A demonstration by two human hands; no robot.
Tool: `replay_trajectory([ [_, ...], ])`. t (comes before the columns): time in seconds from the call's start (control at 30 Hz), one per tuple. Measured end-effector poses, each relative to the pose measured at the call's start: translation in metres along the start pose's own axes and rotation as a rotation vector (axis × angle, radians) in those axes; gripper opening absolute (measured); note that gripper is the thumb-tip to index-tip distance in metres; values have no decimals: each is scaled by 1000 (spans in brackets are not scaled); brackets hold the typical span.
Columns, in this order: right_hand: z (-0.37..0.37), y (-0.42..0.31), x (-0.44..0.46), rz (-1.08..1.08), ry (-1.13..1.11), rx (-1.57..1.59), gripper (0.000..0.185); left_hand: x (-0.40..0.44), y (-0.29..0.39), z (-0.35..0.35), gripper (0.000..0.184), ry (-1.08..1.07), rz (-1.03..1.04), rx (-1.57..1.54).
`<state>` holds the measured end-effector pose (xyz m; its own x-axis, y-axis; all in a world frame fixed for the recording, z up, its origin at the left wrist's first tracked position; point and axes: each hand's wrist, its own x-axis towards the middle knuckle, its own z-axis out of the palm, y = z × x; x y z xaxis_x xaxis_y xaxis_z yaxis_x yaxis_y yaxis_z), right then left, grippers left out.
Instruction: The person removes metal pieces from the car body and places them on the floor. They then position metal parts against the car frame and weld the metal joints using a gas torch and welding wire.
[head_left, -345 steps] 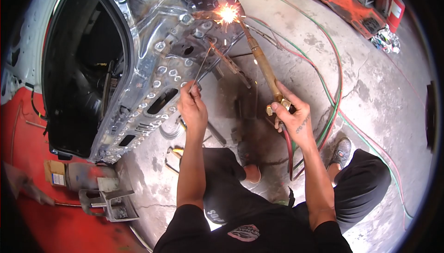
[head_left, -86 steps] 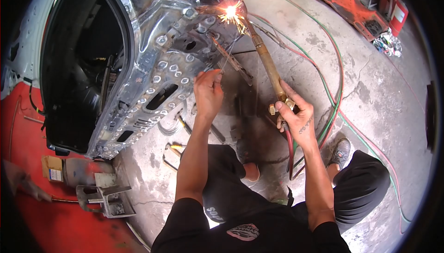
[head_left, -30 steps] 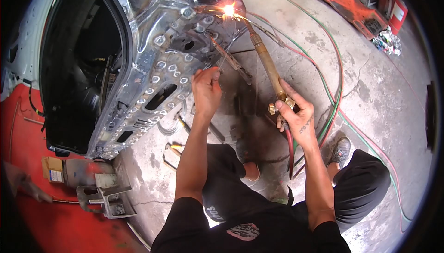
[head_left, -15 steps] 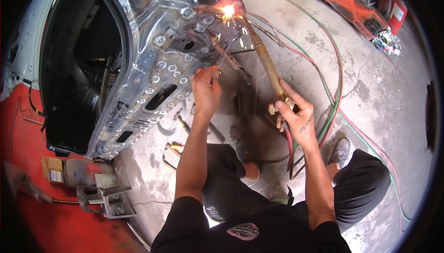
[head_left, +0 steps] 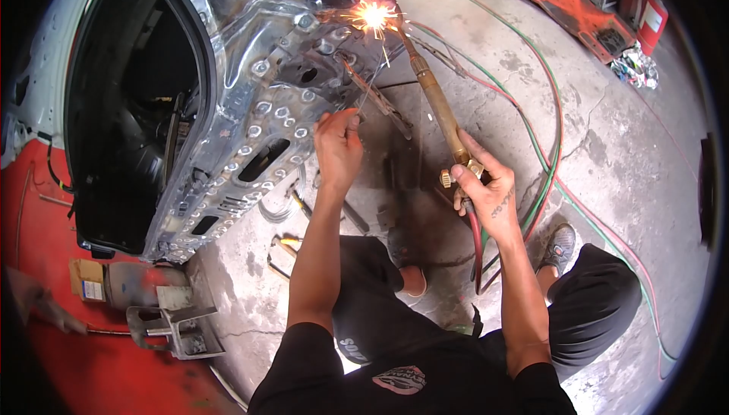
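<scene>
My right hand (head_left: 487,187) is wrapped round the handle of a brass gas welding torch (head_left: 436,100), by its valve knob. The torch points up and left, its tip beside a bright, sparking glow (head_left: 374,16) on the bare metal car body panel (head_left: 281,73). In my left hand (head_left: 339,145), thumb and fingers pinch a thin welding rod (head_left: 369,90) that slants up toward the glow. Glare hides the rod's far end and the exact spot of the flame. A rusty metal strip (head_left: 372,92) juts from the panel just above my left hand.
Red and green hoses (head_left: 558,126) loop over the concrete floor (head_left: 607,142) on the right. A coil of wire (head_left: 277,206) and hand tools lie below the panel. At lower left stands a metal bracket (head_left: 178,320); a red fire extinguisher (head_left: 651,24) is at upper right.
Sparks at the torch tip spread into a wider burst, and the falling drops of light have changed place. Both hands stay almost where they were.
</scene>
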<state>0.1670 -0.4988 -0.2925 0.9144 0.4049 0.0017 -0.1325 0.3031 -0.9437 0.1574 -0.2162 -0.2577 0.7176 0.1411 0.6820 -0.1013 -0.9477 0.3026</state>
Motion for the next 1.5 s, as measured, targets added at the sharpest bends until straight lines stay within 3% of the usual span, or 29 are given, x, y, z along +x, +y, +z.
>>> replay_trajectory([
  [1.5, 0, 2, 1, 1, -13, 2, 55, -1, -2, 2, 11, 5, -9, 38],
])
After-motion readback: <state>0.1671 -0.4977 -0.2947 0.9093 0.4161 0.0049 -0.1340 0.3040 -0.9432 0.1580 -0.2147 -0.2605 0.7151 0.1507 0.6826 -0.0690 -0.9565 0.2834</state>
